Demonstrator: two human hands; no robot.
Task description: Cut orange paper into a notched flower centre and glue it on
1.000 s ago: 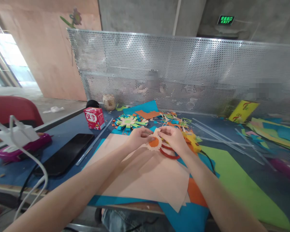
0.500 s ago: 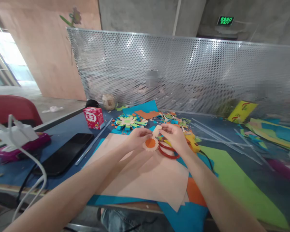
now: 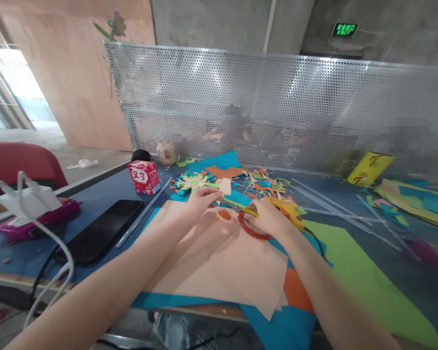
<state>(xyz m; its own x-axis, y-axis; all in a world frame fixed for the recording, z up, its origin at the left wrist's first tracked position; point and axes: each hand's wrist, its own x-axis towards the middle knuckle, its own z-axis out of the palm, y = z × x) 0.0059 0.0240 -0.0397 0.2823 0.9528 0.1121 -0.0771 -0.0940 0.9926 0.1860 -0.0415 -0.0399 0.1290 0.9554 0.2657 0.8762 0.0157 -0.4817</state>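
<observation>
My left hand (image 3: pixel 203 201) is closed in a pinch on a small pale paper piece (image 3: pixel 225 186), which stands up beyond the fingertips. Red-and-yellow-handled scissors (image 3: pixel 254 230) lie under my right hand (image 3: pixel 266 218), whose fingers are curled on the handles. Their blades point left, toward my left fingertips. A small round paper cutout (image 3: pixel 225 215) with an orange middle rests between my hands on pale pink sheets (image 3: pixel 219 267). Behind my left hand is a layered paper flower (image 3: pixel 192 182) in blue, green and cream.
Paper scraps (image 3: pixel 266 183) are heaped behind my hands. A yellow glue gun (image 3: pixel 290 212) lies beside my right hand, its cord running right. Clear sticks (image 3: pixel 332 206) and green paper (image 3: pixel 365 277) are on the right. On the left are a phone (image 3: pixel 104 231), red box (image 3: pixel 144 177) and charger (image 3: pixel 31 201).
My right hand has let go of the pale paper piece, moved right and down, and taken hold of the scissors. The round cutout now lies lower, on the pink sheets.
</observation>
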